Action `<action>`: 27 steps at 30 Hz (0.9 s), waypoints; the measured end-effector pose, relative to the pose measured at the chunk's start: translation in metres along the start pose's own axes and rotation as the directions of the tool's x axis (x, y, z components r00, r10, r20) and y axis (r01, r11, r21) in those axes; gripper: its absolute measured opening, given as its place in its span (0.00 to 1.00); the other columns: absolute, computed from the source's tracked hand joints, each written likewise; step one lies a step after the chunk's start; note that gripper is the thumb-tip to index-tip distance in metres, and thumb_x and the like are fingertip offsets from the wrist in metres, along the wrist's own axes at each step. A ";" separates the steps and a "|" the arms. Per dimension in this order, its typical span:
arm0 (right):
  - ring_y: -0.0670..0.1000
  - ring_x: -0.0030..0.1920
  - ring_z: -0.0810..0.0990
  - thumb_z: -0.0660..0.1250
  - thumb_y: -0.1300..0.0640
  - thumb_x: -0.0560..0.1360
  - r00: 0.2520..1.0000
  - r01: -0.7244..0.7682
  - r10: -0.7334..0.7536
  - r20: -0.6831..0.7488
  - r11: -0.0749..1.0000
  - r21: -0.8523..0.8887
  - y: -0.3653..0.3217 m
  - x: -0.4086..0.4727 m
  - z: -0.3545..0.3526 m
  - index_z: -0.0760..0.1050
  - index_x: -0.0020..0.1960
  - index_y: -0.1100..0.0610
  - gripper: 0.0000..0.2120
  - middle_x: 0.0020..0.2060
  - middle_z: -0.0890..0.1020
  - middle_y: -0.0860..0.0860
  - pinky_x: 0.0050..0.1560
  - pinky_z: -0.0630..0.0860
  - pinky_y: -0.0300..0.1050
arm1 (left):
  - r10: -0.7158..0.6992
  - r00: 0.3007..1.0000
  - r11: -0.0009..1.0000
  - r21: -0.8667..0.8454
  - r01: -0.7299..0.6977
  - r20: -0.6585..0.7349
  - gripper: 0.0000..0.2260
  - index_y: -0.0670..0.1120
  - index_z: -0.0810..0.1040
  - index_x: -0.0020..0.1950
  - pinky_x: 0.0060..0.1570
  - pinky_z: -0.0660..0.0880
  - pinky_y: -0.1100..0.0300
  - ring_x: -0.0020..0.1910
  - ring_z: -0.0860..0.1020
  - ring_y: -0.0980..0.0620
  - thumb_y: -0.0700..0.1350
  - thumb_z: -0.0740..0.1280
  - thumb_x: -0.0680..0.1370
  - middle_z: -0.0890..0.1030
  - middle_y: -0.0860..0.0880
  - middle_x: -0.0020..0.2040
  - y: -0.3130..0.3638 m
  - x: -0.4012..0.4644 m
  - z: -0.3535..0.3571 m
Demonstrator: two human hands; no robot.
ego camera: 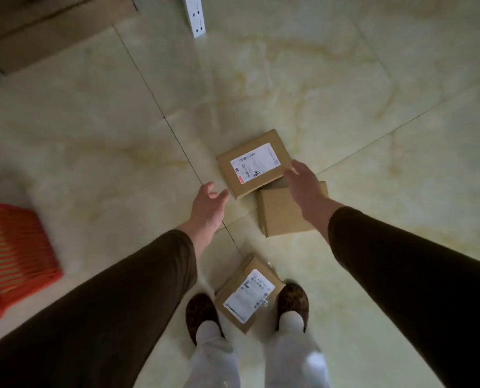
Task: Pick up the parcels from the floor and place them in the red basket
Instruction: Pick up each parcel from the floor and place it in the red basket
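Note:
Three brown cardboard parcels lie on the tiled floor. The far parcel (254, 163) has a white label facing up and leans on a plain parcel (282, 214) beside it. A third labelled parcel (248, 294) rests between my feet. My left hand (206, 207) hovers open just left of the far parcel, not touching it. My right hand (306, 182) is open at that parcel's right edge, over the plain parcel. The red basket (12, 256) stands at the left edge, partly cut off.
A white power strip (195, 15) lies on the floor at the top. Brown cardboard (51, 32) fills the top left corner. My feet in dark patterned slippers (201, 313) flank the near parcel. Pale marble tiles stretch to the right.

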State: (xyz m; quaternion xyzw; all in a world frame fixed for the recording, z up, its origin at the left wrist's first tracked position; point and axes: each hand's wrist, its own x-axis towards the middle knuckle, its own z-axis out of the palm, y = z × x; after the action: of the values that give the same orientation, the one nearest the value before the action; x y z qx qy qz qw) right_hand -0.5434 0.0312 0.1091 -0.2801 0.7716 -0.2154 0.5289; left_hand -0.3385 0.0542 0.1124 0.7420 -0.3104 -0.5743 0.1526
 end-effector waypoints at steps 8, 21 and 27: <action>0.58 0.70 0.72 0.60 0.52 0.81 0.999 -0.043 0.045 0.006 0.985 -0.164 0.006 0.091 -0.004 0.59 0.81 0.49 0.29 0.76 0.68 0.54 0.64 0.71 0.51 | -0.054 0.997 0.998 0.018 0.055 -0.062 0.31 0.45 0.56 0.82 0.71 0.64 0.54 0.76 0.67 0.43 0.49 0.65 0.83 0.66 0.41 0.79 -0.009 0.076 0.046; 0.47 0.41 0.75 0.62 0.59 0.79 0.998 -0.049 0.053 0.026 0.990 -0.130 0.000 0.117 0.005 0.71 0.68 0.54 0.17 0.53 0.79 0.52 0.34 0.68 0.42 | -0.146 0.985 0.943 -0.313 0.111 -0.092 0.18 0.47 0.70 0.73 0.55 0.73 0.60 0.58 0.77 0.50 0.40 0.61 0.83 0.80 0.48 0.66 -0.008 0.096 0.070; 0.45 0.42 0.78 0.63 0.62 0.79 0.994 0.112 -0.111 0.016 0.990 -0.083 -0.039 0.051 0.003 0.70 0.58 0.53 0.09 0.47 0.80 0.47 0.33 0.71 0.34 | -0.044 0.959 0.938 -0.341 -0.057 -0.282 0.19 0.47 0.69 0.76 0.55 0.74 0.61 0.60 0.78 0.48 0.40 0.61 0.84 0.79 0.46 0.66 0.009 0.033 0.025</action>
State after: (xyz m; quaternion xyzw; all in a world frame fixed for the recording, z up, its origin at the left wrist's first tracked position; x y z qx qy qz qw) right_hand -0.5474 -0.0315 0.0974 -0.3459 0.7602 -0.2104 0.5081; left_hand -0.3602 0.0292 0.0853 0.7774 -0.1822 -0.5064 0.3255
